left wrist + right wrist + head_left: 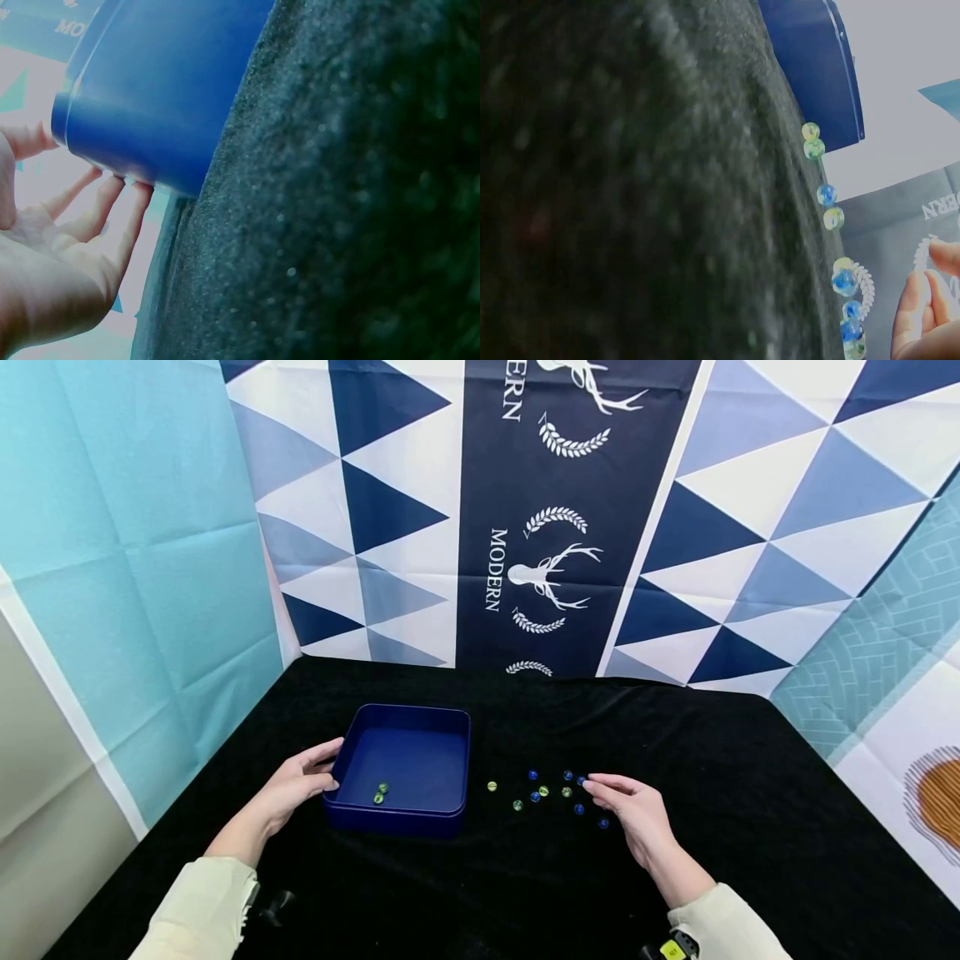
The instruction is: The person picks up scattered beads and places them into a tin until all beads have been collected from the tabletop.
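Observation:
A deep blue square box sits on the black cloth, two green-yellow marbles inside it. My left hand touches the left side of the box. In the left wrist view its fairly straight fingers rest against the outer wall, the thumb near the rim. My right hand hovers over loose marbles, its fingertips beside a blue marble. Thumb and forefinger are bent toward each other in the right wrist view, and no marble shows between them.
Several blue and green-yellow marbles lie scattered on the black cloth between the box and my right hand. A patterned fabric backdrop rises behind the table. Light blue fabric hangs at the left.

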Demonstrator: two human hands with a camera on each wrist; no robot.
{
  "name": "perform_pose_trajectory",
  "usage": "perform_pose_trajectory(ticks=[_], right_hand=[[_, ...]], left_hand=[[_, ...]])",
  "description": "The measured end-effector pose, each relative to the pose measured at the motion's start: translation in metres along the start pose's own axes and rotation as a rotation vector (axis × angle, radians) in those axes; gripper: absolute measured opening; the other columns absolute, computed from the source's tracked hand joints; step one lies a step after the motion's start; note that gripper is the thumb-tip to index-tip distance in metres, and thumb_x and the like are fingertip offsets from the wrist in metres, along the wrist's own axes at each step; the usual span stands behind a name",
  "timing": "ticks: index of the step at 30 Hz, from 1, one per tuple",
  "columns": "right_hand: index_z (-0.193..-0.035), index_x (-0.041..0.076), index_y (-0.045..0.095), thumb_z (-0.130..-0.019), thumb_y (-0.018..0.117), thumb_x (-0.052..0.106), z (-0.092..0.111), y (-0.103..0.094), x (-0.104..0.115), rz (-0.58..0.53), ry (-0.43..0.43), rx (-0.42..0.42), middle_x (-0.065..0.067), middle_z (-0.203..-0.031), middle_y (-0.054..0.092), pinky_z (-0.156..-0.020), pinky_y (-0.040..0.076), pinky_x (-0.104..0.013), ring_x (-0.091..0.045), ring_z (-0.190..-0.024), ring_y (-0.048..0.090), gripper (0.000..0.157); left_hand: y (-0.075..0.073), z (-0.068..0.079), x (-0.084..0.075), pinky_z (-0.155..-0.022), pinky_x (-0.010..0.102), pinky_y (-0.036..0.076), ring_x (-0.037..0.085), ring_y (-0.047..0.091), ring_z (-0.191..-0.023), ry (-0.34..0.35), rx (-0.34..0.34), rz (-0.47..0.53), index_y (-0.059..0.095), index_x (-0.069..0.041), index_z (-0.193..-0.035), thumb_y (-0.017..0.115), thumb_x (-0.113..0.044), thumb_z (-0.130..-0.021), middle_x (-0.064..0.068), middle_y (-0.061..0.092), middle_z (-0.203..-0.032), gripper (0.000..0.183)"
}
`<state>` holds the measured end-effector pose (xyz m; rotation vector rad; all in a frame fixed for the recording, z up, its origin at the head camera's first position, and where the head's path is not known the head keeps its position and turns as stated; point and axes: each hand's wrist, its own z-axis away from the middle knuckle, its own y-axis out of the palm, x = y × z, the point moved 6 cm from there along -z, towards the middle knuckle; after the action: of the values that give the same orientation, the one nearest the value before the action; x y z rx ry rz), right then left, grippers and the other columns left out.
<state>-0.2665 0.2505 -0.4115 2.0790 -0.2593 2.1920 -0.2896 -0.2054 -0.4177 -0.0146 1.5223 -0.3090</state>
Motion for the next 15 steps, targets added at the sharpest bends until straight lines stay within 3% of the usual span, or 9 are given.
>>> perform_pose_trajectory(ticks=[7,15], right_hand=[[-0.102,0.0,0.069,-0.08,0.072,0.011,-0.004,-0.013,0.004,0.061,-0.008,0.034,0.009,-0.08,0.068,-0.072,0.048,-0.024,-0.005,-0.072,0.061,0.025],[-0.103,0.001,0.069,-0.08,0.072,0.011,-0.01,-0.031,0.003,0.101,-0.007,0.08,0.007,-0.09,0.068,-0.077,0.048,-0.024,-0.003,-0.078,0.062,0.025]], left_hand=[[0.001,0.0,-0.001,-0.087,0.032,0.041,0.037,0.035,-0.126,0.003,-0.002,0.008,0.027,0.0,-0.145,0.055,0.003,-0.082,0.026,0.03,-0.144,0.07],[0.0,-0.001,0.001,-0.089,0.035,0.039,0.036,0.034,-0.127,-0.005,-0.011,0.002,0.027,-0.001,-0.145,0.054,0.003,-0.081,0.025,0.03,-0.145,0.07]])
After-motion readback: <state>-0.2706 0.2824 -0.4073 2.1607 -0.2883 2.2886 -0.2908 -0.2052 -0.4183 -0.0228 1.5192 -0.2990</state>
